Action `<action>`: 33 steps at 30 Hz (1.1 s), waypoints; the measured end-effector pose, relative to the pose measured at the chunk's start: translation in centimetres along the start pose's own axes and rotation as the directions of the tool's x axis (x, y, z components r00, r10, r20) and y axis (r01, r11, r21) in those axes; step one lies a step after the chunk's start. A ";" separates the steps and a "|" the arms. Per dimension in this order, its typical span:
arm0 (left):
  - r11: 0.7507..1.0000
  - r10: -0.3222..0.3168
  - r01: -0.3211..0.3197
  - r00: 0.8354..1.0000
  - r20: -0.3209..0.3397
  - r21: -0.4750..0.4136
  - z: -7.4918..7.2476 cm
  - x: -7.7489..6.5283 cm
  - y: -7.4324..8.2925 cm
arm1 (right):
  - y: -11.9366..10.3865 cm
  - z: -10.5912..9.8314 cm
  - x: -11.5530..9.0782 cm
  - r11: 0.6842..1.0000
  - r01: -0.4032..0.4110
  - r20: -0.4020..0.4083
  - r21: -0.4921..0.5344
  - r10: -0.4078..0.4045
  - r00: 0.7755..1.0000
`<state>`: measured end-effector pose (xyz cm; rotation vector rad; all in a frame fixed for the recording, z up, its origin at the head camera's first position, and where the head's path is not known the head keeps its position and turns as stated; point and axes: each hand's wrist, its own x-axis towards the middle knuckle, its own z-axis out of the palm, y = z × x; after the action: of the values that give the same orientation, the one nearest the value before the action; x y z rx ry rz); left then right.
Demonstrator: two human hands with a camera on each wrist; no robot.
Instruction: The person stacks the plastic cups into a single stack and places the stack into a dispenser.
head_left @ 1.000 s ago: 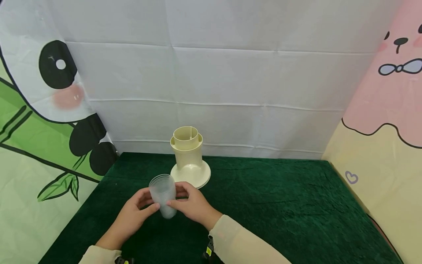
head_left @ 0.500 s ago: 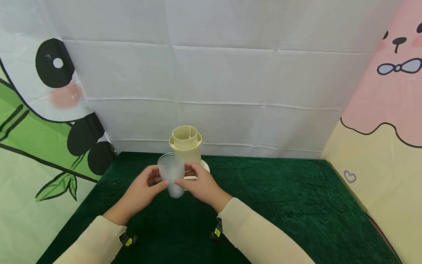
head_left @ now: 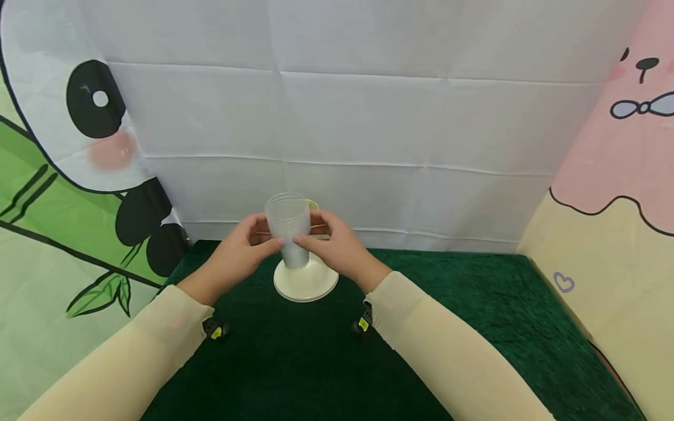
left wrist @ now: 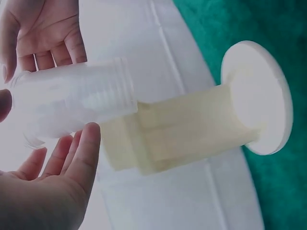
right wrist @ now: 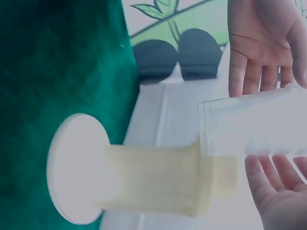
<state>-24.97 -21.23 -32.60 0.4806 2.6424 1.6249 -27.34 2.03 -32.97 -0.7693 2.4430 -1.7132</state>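
A stack of clear plastic cups (head_left: 288, 225) is raised upright in front of the cream cup holder, hiding most of its upper part in the head view. My left hand (head_left: 237, 252) holds the stack from the left side, thumb toward me. From the right, my right hand (head_left: 344, 248) grips the same stack with thumb and fingers. In the left wrist view the cup holder (left wrist: 187, 129) shows its round base and stepped tube. The stack's bottom end overlaps the tube's top end in the right wrist view, where the cups (right wrist: 254, 124) look whitish; contact cannot be told.
The holder's round base (head_left: 305, 289) stands on a dark green cloth-covered table (head_left: 447, 304). Behind it hangs a white creased backdrop (head_left: 368, 128). Printed cartoon panels flank the table on both sides.
Both hands have lifted the cup stack up and slightly right, away from me, from in front of the holder's base to before its tube. The holder stays where it stood.
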 end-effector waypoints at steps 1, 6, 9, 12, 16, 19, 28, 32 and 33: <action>1.000 0.000 0.000 1.000 0.003 -0.005 -0.2 0.4 0.5 | -0.4 -0.3 0.3 1.000 0.008 -0.006 0.000 -0.008 1.000; 0.999 0.022 -0.021 1.000 0.013 -0.044 -0.9 2.3 2.8 | -2.1 -1.9 1.5 0.999 0.036 -0.043 -0.006 -0.036 0.998; 0.997 0.043 -0.042 0.999 0.009 -0.058 -1.3 3.1 4.0 | -2.8 -2.7 2.2 0.999 0.044 -0.064 -0.011 -0.045 0.997; 0.997 0.054 -0.054 0.999 0.003 -0.056 -1.6 3.9 5.0 | -3.5 -3.3 2.9 0.999 0.051 -0.080 -0.011 -0.052 0.995; 0.996 0.069 -0.069 0.998 -0.008 -0.061 -2.1 4.9 5.8 | -4.1 -3.8 3.7 0.998 0.061 -0.102 -0.001 -0.061 0.993; 0.995 0.069 -0.070 0.998 -0.010 -0.069 -2.4 5.6 6.1 | -4.3 -4.0 4.4 0.998 0.056 -0.121 0.006 -0.054 0.991; 0.994 0.067 -0.069 0.998 -0.021 -0.087 -2.7 7.2 5.3 | -4.1 -3.6 6.2 1.000 0.019 -0.171 0.011 -0.017 0.985; 0.994 0.064 -0.067 0.997 -0.032 -0.090 -2.8 7.7 4.8 | -3.9 -3.4 6.8 1.000 0.015 -0.178 0.011 -0.013 0.984; 0.993 0.064 -0.067 0.997 -0.035 -0.093 -2.8 7.9 4.8 | -3.9 -3.3 7.0 1.000 0.016 -0.178 0.012 -0.014 0.984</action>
<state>-31.72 -19.63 -25.91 0.5488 2.5841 1.7804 -33.14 0.92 -26.61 -0.6614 2.5409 -1.8791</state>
